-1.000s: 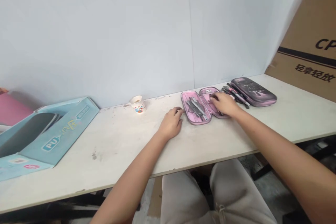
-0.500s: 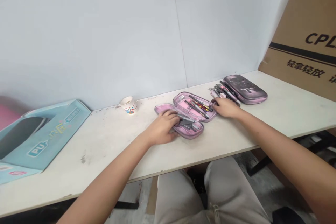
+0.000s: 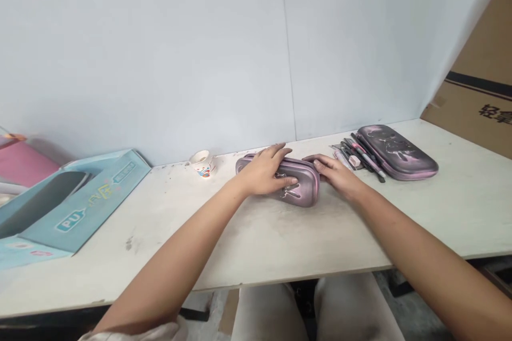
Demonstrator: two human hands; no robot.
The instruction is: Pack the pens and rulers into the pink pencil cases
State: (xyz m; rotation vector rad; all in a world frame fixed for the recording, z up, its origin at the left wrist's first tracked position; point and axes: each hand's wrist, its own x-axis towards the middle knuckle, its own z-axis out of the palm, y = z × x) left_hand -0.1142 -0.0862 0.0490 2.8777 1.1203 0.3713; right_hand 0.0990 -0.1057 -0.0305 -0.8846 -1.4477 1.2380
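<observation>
The pencil case point(image 3: 308, 186) lies shut between my hands, a glossy mauve moulded shell with a dark figure printed on top, set lengthwise near the back of the white tabletop point(image 3: 280, 245). My left hand point(image 3: 264, 171) is half open and draped over its left end, fingers spread across the top. My right hand point(image 3: 335, 174) is also half open, with its fingers against the right end. Both hands touch the case, but I can't tell whether either one really has hold of it or is only resting there. The smooth shell could skid or twist if I press unevenly from the two sides. If its zip isn't fully closed, which I can't make out from here, anything inside could spill when it's lifted. Just to the right, the loose pens and markers point(image 3: 355, 157) lie close enough for my right hand or the case to knock them, and they could roll and scatter. Beyond them sits a second, darker pencil case point(image 3: 398, 153). To the left, the small paper cup point(image 3: 202, 163) stands near the case, and a careless sideways sweep could tip it toward the pale blue box point(image 3: 80, 208).
</observation>
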